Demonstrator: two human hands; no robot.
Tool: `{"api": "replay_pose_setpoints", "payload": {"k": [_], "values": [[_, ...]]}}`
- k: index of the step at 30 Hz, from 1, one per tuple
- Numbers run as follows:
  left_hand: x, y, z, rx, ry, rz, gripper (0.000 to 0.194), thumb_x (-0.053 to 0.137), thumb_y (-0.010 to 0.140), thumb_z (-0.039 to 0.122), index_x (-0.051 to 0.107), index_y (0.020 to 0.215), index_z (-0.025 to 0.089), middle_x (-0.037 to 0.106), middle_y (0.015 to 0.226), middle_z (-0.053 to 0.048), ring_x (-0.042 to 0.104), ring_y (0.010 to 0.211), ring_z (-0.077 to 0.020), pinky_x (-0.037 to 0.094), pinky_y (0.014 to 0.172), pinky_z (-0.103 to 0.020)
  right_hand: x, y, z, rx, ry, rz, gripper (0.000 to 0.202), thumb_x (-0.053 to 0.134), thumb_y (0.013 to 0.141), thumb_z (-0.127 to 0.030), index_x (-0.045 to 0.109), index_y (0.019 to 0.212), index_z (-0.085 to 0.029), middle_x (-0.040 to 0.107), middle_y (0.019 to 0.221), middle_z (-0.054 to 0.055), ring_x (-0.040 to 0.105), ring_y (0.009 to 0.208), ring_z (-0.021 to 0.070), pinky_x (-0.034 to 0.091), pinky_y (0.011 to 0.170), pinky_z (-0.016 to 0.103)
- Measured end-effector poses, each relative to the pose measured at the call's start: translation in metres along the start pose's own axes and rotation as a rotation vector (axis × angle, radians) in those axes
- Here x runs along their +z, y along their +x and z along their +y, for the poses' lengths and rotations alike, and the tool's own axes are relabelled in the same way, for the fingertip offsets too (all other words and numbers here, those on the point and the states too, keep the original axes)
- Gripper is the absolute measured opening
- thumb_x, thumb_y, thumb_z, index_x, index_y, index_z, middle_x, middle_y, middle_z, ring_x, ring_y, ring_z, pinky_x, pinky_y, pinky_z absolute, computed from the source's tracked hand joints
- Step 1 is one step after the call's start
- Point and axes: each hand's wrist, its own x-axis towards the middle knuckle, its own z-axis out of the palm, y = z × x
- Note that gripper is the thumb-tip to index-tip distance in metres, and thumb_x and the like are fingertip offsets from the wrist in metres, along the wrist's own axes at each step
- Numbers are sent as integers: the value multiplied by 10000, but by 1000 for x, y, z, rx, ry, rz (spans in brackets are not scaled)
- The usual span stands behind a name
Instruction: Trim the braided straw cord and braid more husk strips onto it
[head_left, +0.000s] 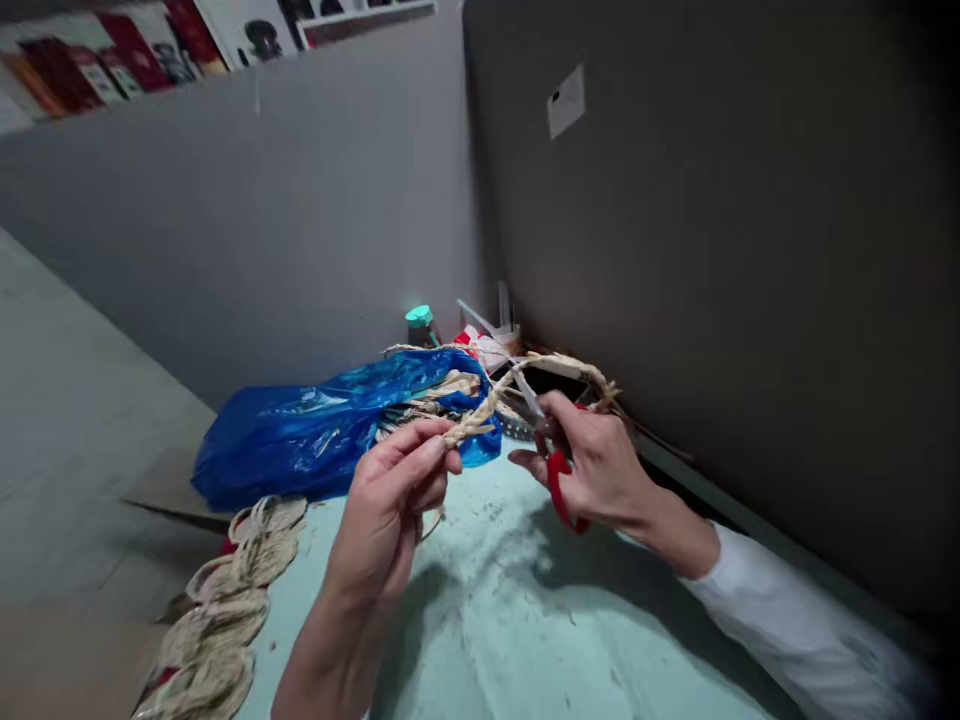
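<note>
A pale braided straw cord (491, 402) is pinched between the thumb and fingers of my left hand (401, 490). From there the cord rises to the right and arches behind the scissors. My right hand (596, 465) has its fingers in the red handles of the scissors (559, 485). The metal blades point up and left and look parted close to the cord; whether they touch it is hard to tell. Left of the cord lies a blue plastic bag (300, 435), with more straw strands (420, 405) showing at its mouth.
Coiled straw pieces (247, 580) line the left edge of the pale green table (480, 620). A jar with a turquoise lid (418, 318) and a cup of tools (506, 338) stand at the back corner, against grey walls.
</note>
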Motion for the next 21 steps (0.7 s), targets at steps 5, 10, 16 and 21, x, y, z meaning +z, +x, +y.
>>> {"api": "replay_pose_setpoints", "payload": {"k": [5, 10, 16, 21], "values": [[5, 1, -4, 17, 15, 18, 134, 723, 772, 198, 725, 882, 123, 666, 699, -61, 337, 452, 4, 208, 435, -119, 4, 0, -3, -100, -130, -96, 376, 579, 836, -466, 532, 1030, -148, 651, 700, 25, 602, 624, 194, 321, 549, 279], [8, -2, -11, 67, 84, -6, 127, 714, 790, 179, 743, 908, 143, 679, 695, -40, 405, 462, 1, 294, 476, -118, 9, -4, -2, -135, -277, -94, 463, 529, 848, -482, 560, 1118, -107, 647, 667, 48, 577, 572, 201, 276, 528, 300], [10, -3, -13, 129, 186, -6, 137, 714, 783, 155, 759, 912, 167, 703, 716, -33, 455, 491, -26, 360, 497, -141, 9, -5, -4, -112, -287, -101, 412, 490, 863, -426, 582, 1093, -97, 646, 661, 61, 568, 576, 199, 272, 533, 309], [8, -2, -13, 122, 221, 0, 134, 711, 783, 159, 760, 907, 161, 719, 740, -46, 472, 496, -35, 382, 508, -153, 9, -6, -4, -110, -266, -190, 260, 517, 772, -275, 584, 967, -117, 629, 636, 55, 542, 562, 187, 257, 527, 304]]}}
